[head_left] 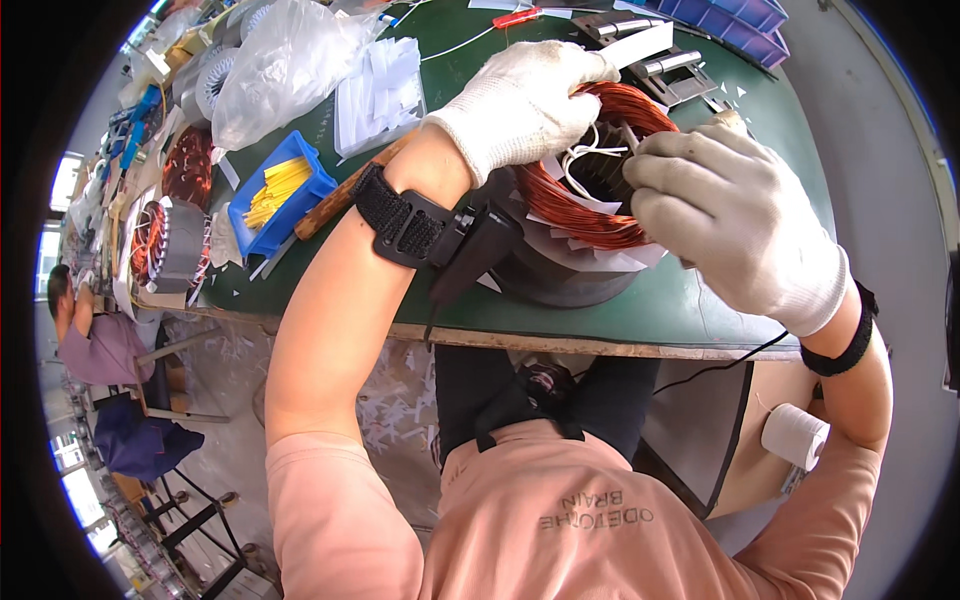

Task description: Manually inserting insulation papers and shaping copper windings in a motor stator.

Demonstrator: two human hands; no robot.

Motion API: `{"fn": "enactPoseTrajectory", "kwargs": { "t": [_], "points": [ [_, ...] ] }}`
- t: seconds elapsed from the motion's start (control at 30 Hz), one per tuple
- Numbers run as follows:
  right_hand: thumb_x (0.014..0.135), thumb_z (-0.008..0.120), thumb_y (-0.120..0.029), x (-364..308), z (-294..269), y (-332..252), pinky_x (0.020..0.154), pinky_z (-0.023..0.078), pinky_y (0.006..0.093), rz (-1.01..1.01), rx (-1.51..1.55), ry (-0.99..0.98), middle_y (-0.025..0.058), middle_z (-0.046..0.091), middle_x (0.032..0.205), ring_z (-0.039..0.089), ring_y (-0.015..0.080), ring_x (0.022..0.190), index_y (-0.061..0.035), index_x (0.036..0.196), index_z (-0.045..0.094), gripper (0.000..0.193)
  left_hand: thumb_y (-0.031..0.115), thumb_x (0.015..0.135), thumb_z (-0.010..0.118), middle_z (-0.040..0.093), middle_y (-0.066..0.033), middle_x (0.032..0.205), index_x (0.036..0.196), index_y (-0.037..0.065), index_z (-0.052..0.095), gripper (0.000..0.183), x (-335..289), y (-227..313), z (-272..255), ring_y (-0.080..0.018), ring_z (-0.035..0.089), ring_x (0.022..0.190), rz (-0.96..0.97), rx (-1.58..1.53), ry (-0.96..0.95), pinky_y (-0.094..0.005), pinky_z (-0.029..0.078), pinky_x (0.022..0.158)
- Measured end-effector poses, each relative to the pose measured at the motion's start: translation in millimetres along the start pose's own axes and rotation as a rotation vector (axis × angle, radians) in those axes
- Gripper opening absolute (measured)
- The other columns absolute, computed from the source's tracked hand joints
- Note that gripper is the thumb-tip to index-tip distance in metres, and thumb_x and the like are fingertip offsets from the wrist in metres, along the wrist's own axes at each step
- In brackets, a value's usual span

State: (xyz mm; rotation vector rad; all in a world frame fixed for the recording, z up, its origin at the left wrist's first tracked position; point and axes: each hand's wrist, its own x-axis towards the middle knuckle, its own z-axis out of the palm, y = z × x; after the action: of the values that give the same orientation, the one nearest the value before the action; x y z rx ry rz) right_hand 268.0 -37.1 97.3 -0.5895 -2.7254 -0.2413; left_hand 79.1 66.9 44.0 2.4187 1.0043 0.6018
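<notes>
A motor stator (pixel 570 275) with copper wire windings (pixel 575 215) stands near the table's front edge. White lead wires (pixel 578 165) lie across its opening, and white insulating paper shows around the coils. My left hand (pixel 525 105), in a white knit glove, is over the far left side of the windings. Its fingertips pinch a white paper strip (pixel 640 45). At the right side of the stator, my gloved right hand (pixel 715 205) is closed in a fist. A tan end pokes out above that fist; the rest of what it grips is hidden.
Left of the stator are a blue bin (pixel 285 205) of yellow strips, a wooden stick (pixel 350 190), a stack of white paper pieces (pixel 378 95) and a plastic bag (pixel 285 75). Metal fixtures (pixel 675 75) and purple bins (pixel 735 25) stand beyond. A co-worker (pixel 100 345) sits far left.
</notes>
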Motion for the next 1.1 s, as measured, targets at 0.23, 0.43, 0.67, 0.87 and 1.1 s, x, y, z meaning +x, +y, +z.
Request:
{"fn": "enactPoseTrajectory", "kwargs": {
  "t": [0.23,0.43,0.67,0.87,1.1],
  "points": [
    [0.067,0.067,-0.003,-3,0,9,0.065,0.05,0.0362,0.012,0.087,0.028,0.0155,0.066,0.097,0.064,0.0305,0.076,-0.0016,0.085,0.06,0.019,0.018,0.079,0.05,0.067,-0.0195,0.099,0.116,0.014,0.066,0.041,1,-8,7,-0.0355,0.065,0.091,0.108,0.071,0.093,-0.043,0.052,0.082],
    [0.066,0.068,-0.004,-3,3,9,0.06,0.047,0.0362,0.001,0.117,0.057,0.0159,0.067,0.096,0.064,0.0308,0.074,-0.002,0.085,0.06,0.02,0.019,0.079,0.05,0.067,-0.0188,0.099,0.115,0.014,0.066,0.04,1,0,2,-0.0349,0.066,0.09,0.018,0.047,0.014,-0.0426,0.053,0.082],
    [0.065,0.069,-0.004,-3,6,12,0.059,0.046,0.035,-0.001,0.124,0.04,0.0155,0.066,0.099,0.066,0.0305,0.08,-0.0029,0.085,0.06,0.021,0.018,0.078,0.051,0.068,-0.0182,0.098,0.114,0.014,0.066,0.039,2,-2,5,-0.0342,0.066,0.089,0.067,0.055,0.056,-0.0424,0.052,0.082],
    [0.07,0.064,0.001,2,-5,19,0.073,0.053,0.0389,0.116,0.186,-0.014,0.0158,0.064,0.09,0.064,0.0358,0.083,0.0007,0.086,0.058,0.017,0.017,0.078,0.05,0.068,-0.0181,0.098,0.114,0.015,0.067,0.04,1,-3,4,-0.0343,0.066,0.09,0.053,0.039,0.052,-0.0424,0.052,0.082],
    [0.091,0.052,-0.014,48,-21,33,0.06,0.047,0.0356,0.703,0.359,0.099,0.0159,0.061,0.067,0.059,0.0241,0.061,0.0024,0.085,0.063,0.021,0.018,0.081,0.05,0.069,-0.0172,0.097,0.111,0.015,0.069,0.035,3,-2,8,-0.0348,0.065,0.091,0.018,0.028,0.046,-0.0423,0.052,0.082]
  ]
}}
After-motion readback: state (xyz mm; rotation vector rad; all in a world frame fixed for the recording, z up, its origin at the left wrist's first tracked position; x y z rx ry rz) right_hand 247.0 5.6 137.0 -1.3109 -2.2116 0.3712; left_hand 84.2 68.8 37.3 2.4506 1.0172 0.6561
